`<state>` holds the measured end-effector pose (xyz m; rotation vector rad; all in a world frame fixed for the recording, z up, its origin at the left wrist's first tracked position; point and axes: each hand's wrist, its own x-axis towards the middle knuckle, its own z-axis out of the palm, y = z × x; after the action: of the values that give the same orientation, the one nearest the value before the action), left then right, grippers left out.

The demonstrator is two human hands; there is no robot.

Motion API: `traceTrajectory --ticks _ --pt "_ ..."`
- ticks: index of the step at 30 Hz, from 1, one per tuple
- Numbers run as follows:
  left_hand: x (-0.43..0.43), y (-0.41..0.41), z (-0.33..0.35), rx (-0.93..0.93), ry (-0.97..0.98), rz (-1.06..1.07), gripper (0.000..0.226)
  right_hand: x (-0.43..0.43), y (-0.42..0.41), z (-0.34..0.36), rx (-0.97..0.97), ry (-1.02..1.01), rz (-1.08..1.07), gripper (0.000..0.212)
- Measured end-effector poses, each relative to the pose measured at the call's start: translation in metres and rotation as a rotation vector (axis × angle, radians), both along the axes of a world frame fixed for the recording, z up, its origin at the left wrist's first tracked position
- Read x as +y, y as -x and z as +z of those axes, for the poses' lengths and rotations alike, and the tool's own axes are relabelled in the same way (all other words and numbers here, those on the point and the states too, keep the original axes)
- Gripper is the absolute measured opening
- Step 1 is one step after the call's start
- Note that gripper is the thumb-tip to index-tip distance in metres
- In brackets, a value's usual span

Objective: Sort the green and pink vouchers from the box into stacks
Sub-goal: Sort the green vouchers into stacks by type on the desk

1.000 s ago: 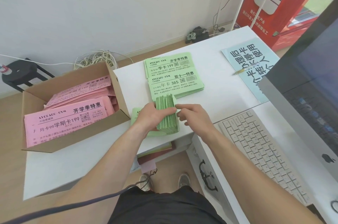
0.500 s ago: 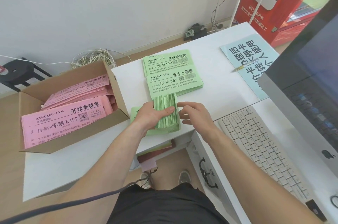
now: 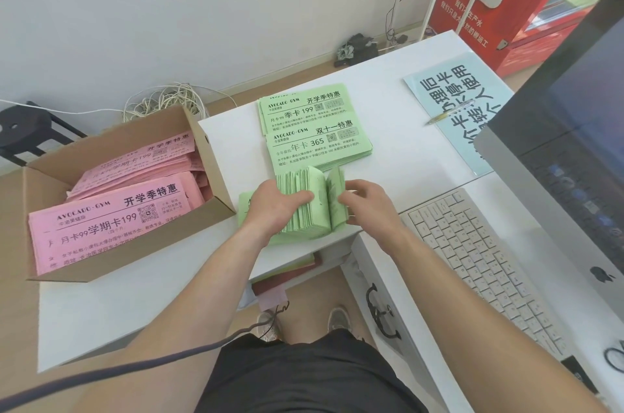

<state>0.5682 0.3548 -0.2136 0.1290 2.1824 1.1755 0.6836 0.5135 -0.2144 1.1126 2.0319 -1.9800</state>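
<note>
A thick bundle of green vouchers (image 3: 312,203) stands on edge at the front of the white table (image 3: 398,156), resting on another flat green voucher. My left hand (image 3: 273,206) grips the bundle from the left. My right hand (image 3: 366,201) pinches the rightmost sheets and peels them away from the rest. Behind them lie two flat stacks of green vouchers (image 3: 315,129). The cardboard box (image 3: 135,243) at left holds pink vouchers (image 3: 111,216).
A white keyboard (image 3: 479,264) and a large monitor (image 3: 574,176) fill the right side. A pale blue sign (image 3: 462,102) with a pen on it lies at the back right. Cables and a black stool are on the floor behind the box.
My right hand has separated the rightmost sheets from the green bundle, opening a gap. The view has shifted slightly; the left hand keeps its hold.
</note>
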Motion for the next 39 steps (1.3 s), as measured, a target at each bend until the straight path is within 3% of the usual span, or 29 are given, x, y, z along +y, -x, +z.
traceTrajectory --ticks 5,10,17,24,34,39 --pt "-0.002 0.003 -0.002 -0.008 -0.022 -0.017 0.029 0.023 -0.007 -0.013 -0.116 -0.132 -0.065 0.03" --pt "-0.005 0.006 0.001 -0.04 -0.033 -0.001 0.025 0.031 -0.012 -0.018 -0.153 -0.062 -0.071 0.036" --pt "-0.008 0.006 0.003 -0.08 -0.059 0.0 0.022 0.036 -0.015 -0.012 -0.063 0.193 -0.165 0.02" --pt "-0.006 0.004 0.006 -0.07 -0.048 0.028 0.022 0.022 -0.006 -0.008 0.041 0.2 -0.053 0.022" --pt "-0.007 0.003 0.006 -0.054 -0.023 0.067 0.065 0.002 0.009 -0.006 0.009 0.135 -0.06 0.023" --pt "-0.007 0.002 0.011 -0.066 -0.042 0.068 0.055 0.003 0.006 -0.007 0.027 0.215 -0.182 0.019"
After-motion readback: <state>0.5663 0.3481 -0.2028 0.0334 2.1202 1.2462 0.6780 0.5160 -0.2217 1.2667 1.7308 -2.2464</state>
